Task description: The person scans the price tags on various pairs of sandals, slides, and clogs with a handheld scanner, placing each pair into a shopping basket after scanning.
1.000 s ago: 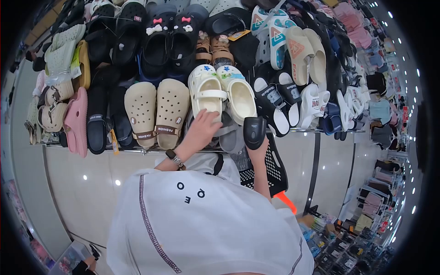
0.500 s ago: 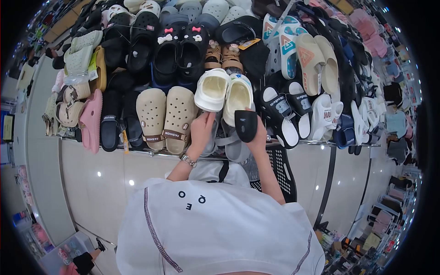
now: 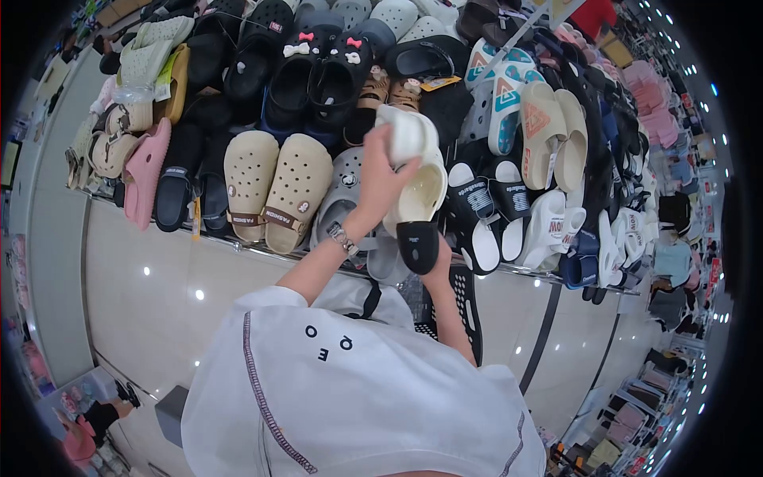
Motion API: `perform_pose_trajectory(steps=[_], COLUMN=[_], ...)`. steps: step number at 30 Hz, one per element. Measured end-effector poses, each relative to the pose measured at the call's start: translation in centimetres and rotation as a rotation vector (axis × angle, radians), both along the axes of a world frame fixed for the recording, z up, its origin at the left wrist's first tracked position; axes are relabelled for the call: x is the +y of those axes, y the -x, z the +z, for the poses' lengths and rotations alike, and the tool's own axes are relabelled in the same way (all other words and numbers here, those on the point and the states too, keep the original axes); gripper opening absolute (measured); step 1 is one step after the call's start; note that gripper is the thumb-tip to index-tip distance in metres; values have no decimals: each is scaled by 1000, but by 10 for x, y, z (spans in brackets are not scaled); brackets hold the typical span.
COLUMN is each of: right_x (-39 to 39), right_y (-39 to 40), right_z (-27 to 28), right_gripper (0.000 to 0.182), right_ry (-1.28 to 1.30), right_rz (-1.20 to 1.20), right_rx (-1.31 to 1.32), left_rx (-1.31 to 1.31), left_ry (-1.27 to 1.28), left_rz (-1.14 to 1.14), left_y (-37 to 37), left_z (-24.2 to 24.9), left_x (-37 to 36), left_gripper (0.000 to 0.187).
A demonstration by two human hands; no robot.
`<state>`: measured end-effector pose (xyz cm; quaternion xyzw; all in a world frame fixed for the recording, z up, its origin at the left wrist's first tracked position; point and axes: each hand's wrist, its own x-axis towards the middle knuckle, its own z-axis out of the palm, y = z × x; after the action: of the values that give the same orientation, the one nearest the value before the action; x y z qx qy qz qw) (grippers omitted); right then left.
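Observation:
My left hand [image 3: 380, 184], with a metal watch at its wrist, is closed on a white clog [image 3: 408, 137], slightly blurred. Below and partly behind that clog is a second white clog [image 3: 421, 193] with a cream inside. A black curved piece [image 3: 418, 246] sits at the near end of this second clog. My right hand [image 3: 439, 270] is beside and partly behind the black piece, and most of its fingers are hidden. Grey clogs [image 3: 343, 189] lie on the rack just left of my left hand.
Beige clogs [image 3: 296, 191] and a pink slide [image 3: 146, 176] stand to the left on the rack. Black-and-white slides [image 3: 475, 208] are to the right. A metal rail [image 3: 262, 252] runs along the rack's front edge. At the lower left a person [image 3: 102, 415] is partly visible.
The two white clogs, side by side before, now overlap. My left hand has risen with one clog; my right hand and the black piece have moved lower. The view has tilted.

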<state>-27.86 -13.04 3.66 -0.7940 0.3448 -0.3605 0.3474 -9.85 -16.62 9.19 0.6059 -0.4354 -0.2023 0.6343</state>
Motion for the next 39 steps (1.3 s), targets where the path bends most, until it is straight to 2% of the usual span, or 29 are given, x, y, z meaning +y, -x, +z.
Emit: perform_pose_trajectory(steps=[1,2,3,5,7,9,10,12,13,15,16,17,19,20,21,23,24,25,27,28,29,31,32,33,35,36,37,39], right_x=[4,9,14,22,20,17,15,15,16,18,18,20,32,38,36,33,32,30,32,33,31,25,22,23,21,20,20,19], right_y=[-1,-2,0,6,8,20,21,21,20,26,30,32,29,31,31,27,31,26,35,37,41,42,55,57,55,52,51,53], right_z=[10,20,16,6,9,-10,-18,-20,-17,-23,-24,-25,-19,-18,-13,-2,3,3,-5,-9,-10,-3,-20,-18,-4,10,23,37], right_gripper=[38,36,36,35,32,32,32,33,33,35,37,37,46,50,50,47,42,38,37,36,36,39,40,40,38,29,29,19], right_ry=[-43,-107,-104,-244,-198,-78,-1,-17,-32,-104,-171,-165,-41,-78,-78,-55,-157,-180,-125,-240,-240,-251,-223,-230,-410,-353,-360,-584], right_rz=[39,21,26,-174,-211,-165,-165,-147,-136,-85,-36,-34,-206,-219,-219,-292,-305,-387,-451,-502,-513,-476,-469,-470,-405,-392,-393,-419], right_rx=[10,-44,-41,-191,-171,38,44,17,-15,2,13,17,-26,-85,-80,-100,-79,-149,-56,-98,-93,-20,31,38,-147,-101,-91,-88], left_rx=[-288,-236,-234,-392,-343,-397,-391,-636,-631,-606,-622,-621,-546,-332,-327,-153,-256,-251,-387,-257,-252,-36,-52,-45,171,220,230,217], left_ry=[56,54,57,89,70,63,58,99,97,187,172,179,225,234,236,134,39,31,-152,-268,-267,-396,-368,-375,-546,-625,-633,-602], left_rz=[-63,-197,-192,-423,-442,-375,-370,-423,-420,-773,-863,-859,-1097,-1102,-1101,-775,-606,-615,-294,-459,-470,-411,-359,-360,-379,-428,-428,-529], left_y=[1,5,4,1,7,16,18,22,24,28,29,31,37,41,42,39,37,37,42,43,49,58,63,66,68,67,64,56], left_z=[-1,-2,-3,-3,0,3,6,12,7,-2,1,-1,-6,-8,-6,-5,-12,-19,-32,-39,-43,-50,-60,-68,-80,-83,-80,-70], left_x=[-1,2,1,5,6,5,3,-2,-6,-13,-13,-13,-13,-8,-4,7,9,13,19,21,22,26,27,30,35,37,38,39], left_gripper=[56,49,49,50,50,50,50,45,45,39,28,28,18,14,14,16,28,28,43,58,58,63,66,66,64,61,61,52])
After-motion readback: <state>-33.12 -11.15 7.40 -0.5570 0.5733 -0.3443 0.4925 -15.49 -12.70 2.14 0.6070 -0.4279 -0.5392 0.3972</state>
